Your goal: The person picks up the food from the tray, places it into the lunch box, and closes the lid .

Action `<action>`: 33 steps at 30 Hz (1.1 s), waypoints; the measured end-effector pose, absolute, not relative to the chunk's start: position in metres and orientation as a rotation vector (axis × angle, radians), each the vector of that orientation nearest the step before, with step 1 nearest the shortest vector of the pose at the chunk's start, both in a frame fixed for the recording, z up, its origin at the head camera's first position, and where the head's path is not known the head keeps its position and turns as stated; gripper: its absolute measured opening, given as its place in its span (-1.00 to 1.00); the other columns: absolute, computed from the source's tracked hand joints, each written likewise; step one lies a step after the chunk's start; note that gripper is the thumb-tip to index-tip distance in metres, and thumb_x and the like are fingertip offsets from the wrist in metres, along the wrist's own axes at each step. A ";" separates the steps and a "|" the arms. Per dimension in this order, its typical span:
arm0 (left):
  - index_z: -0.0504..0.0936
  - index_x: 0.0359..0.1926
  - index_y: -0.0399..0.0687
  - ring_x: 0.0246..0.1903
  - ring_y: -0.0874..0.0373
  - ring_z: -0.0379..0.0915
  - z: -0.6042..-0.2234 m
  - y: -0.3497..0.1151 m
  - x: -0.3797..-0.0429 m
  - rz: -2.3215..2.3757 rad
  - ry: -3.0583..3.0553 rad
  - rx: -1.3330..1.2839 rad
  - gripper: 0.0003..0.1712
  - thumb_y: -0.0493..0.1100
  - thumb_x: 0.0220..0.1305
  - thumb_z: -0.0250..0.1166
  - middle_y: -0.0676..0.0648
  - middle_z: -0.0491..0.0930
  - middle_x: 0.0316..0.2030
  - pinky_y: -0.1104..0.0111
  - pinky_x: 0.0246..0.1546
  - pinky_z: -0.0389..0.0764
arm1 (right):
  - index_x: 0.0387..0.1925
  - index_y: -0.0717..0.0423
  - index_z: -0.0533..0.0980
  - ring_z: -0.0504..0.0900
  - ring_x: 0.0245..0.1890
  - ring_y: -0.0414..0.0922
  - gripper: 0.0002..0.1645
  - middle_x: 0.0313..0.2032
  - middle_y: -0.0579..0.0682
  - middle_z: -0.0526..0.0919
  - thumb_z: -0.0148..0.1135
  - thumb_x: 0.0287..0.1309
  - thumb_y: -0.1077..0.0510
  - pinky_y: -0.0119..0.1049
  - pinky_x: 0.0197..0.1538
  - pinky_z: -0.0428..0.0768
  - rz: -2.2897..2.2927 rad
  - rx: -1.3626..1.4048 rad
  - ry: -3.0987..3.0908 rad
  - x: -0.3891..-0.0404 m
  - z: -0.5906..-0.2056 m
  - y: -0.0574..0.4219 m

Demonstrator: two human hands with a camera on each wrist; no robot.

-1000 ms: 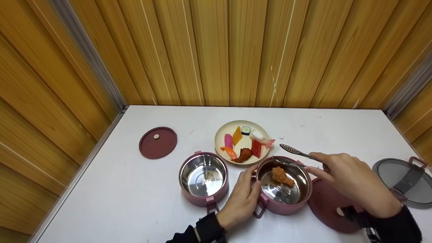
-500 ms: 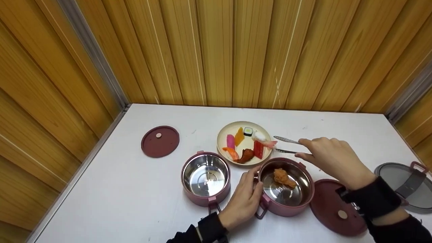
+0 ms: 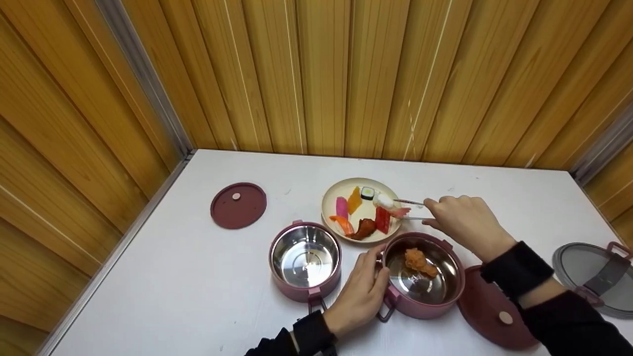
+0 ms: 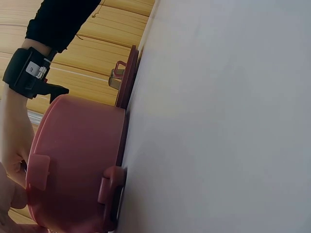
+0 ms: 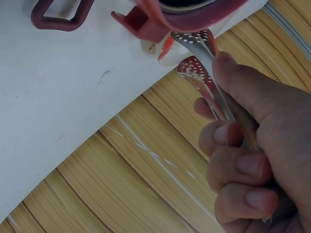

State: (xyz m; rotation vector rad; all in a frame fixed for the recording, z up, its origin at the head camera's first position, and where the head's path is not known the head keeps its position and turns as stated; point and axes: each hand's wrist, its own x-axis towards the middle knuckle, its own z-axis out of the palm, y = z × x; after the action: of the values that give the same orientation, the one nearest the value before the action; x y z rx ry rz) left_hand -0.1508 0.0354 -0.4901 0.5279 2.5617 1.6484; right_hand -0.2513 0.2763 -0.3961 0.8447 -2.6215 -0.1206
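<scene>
Head view: tongs [image 5: 203,53] at the right edge of the plate [image 3: 364,212]

At left, a pink pot [image 3: 296,293] stands on the worktop [image 3: 173,277]. The left hand [image 3: 360,291] grips the left side of a second pot [image 3: 420,311], as before; a fried drumstick [image 3: 419,262] lies inside. The right hand [image 3: 462,217] is curled round the tongs, whose parted tips now reach the shrimp sushi [image 3: 385,200]; one second earlier, one tip overlapped the second pot's far rim.
</scene>
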 end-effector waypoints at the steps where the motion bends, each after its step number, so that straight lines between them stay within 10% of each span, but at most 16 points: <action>1: 0.31 0.66 0.04 0.42 -0.06 0.49 -0.490 0.035 -0.151 1.650 2.559 0.528 -0.42 -0.04 0.76 0.01 -0.18 0.51 0.36 -0.01 0.55 0.52 | -0.32 0.19 0.58 0.58 -0.66 0.12 -0.58 -0.59 0.10 0.62 0.69 0.17 0.05 0.02 -0.65 0.58 -0.130 0.849 -2.608 -0.252 -0.397 0.275; 33: 0.31 0.66 0.03 0.49 -0.08 0.44 -0.490 0.034 -0.152 1.650 2.547 0.521 -0.40 0.01 0.75 0.00 -0.20 0.48 0.44 -0.01 0.60 0.46 | -0.44 0.21 0.58 0.56 -0.70 0.15 -0.55 -0.64 0.18 0.61 0.75 0.06 0.06 0.06 -0.65 0.61 -0.219 0.831 -2.541 -0.261 -0.393 0.252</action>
State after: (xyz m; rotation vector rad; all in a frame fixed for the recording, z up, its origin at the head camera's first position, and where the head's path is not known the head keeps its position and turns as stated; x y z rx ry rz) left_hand -0.1516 0.0336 -0.4903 0.5215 2.5467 1.6501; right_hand -0.2605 0.2523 -0.3931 0.8311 -2.5414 -0.2194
